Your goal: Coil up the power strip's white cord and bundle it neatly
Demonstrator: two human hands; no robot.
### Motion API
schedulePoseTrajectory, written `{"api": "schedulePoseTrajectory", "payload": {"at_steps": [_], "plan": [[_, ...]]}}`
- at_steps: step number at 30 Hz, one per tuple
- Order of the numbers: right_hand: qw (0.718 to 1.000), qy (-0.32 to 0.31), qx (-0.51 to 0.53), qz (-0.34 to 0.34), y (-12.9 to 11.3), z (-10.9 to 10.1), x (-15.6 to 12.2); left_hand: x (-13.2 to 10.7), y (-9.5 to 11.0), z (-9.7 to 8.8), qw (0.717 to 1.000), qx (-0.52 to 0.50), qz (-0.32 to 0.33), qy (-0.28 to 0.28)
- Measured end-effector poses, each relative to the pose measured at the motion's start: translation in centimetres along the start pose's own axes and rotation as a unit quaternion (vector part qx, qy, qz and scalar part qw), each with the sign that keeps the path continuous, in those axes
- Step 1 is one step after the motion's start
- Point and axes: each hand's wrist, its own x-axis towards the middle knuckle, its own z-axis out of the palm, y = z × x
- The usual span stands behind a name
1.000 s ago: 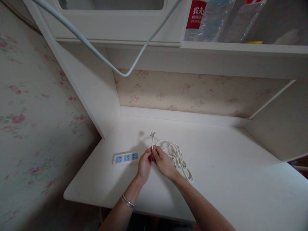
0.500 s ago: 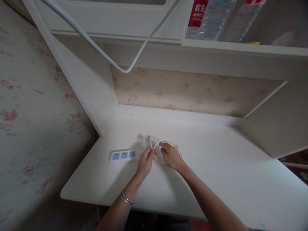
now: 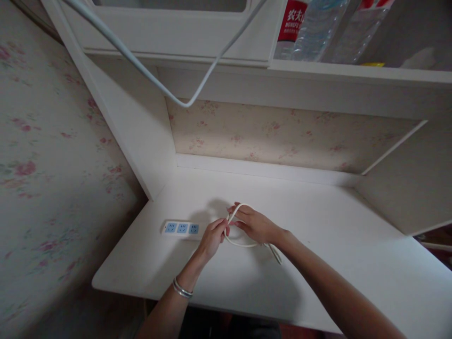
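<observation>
A white power strip (image 3: pixel 180 229) with three blue sockets lies on the white desk (image 3: pixel 335 254). Its white cord (image 3: pixel 243 245) runs to the right in loops. My left hand (image 3: pixel 213 238), with silver bangles on the wrist, pinches the cord just right of the strip. My right hand (image 3: pixel 254 224) is closed around the bundled loops of the same cord, and most of the bundle is hidden under it. One loop arcs over my right fingers. A cord end sticks out below my right wrist.
The desk sits in a white alcove with floral wallpaper (image 3: pixel 282 134) behind and a floral wall (image 3: pixel 42 165) on the left. Water bottles (image 3: pixel 310 28) stand on the shelf above. A pale cable (image 3: pixel 158 84) hangs down in a V across the upper cabinet.
My right hand moved up and over the cord bundle and closed on the loops. The plug end that stood up above my hands is no longer visible. My left hand kept its pinch.
</observation>
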Motion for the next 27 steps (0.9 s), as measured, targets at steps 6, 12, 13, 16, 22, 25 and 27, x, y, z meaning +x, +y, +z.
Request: {"api": "schedulePoseTrajectory", "payload": {"at_steps": [6,12,13,16,22,25,27], "plan": [[0.998,-0.06,0.012,0.033,-1.8,-3.0,-0.1,-0.9,0.2,-0.3,0.995,0.088,0.045,-0.006],[0.98,-0.087,-0.06,0.169,0.5,-6.9,-3.2,-1.1,-0.6,-2.4,0.968,0.23,0.099,0.011],[0.976,-0.088,-0.053,0.192,1.3,-7.7,-4.1,-1.0,-0.8,-2.9,0.963,0.248,0.101,0.026],[0.962,-0.075,-0.028,0.262,3.5,-10.0,-7.1,-0.8,-1.1,-3.9,0.952,0.279,0.106,0.066],[0.929,-0.058,0.023,0.366,5.2,-12.1,-12.1,-0.2,-0.8,-3.1,0.955,0.273,0.102,0.046],[0.912,-0.044,0.063,0.403,5.0,-11.8,-13.8,-0.1,-1.2,-2.6,0.955,0.28,0.089,0.043],[0.901,-0.052,0.11,0.417,4.2,-11.4,-14.6,-0.1,-1.6,-2.6,0.953,0.287,0.081,0.047]]}}
